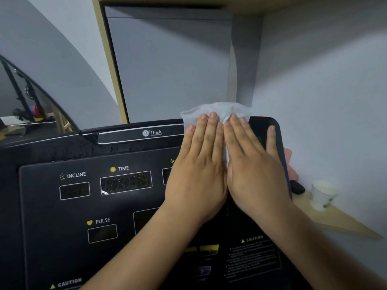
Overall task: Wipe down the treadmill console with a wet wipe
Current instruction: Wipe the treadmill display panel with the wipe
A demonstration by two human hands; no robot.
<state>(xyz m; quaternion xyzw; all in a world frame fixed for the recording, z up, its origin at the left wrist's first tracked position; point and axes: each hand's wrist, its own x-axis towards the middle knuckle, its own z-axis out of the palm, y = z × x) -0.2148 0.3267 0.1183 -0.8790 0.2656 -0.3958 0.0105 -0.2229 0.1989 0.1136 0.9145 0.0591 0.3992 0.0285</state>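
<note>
The black treadmill console (73, 206) fills the lower part of the view, with INCLINE, TIME and PULSE displays. A white wet wipe (217, 108) lies at the console's upper right corner, its far edge sticking out past my fingertips. My left hand (199, 164) and my right hand (251, 164) lie flat side by side on the wipe, fingers straight, pressing it against the console. Most of the wipe is hidden under both palms. The right thumb rests on the bare console edge.
A white paper cup (322, 194) stands on a wooden ledge (335, 222) to the right of the console, beside a small black object (298, 188) and something pink (290, 158). A grey wall and a wooden frame (111, 63) rise behind. Gym gear shows at far left.
</note>
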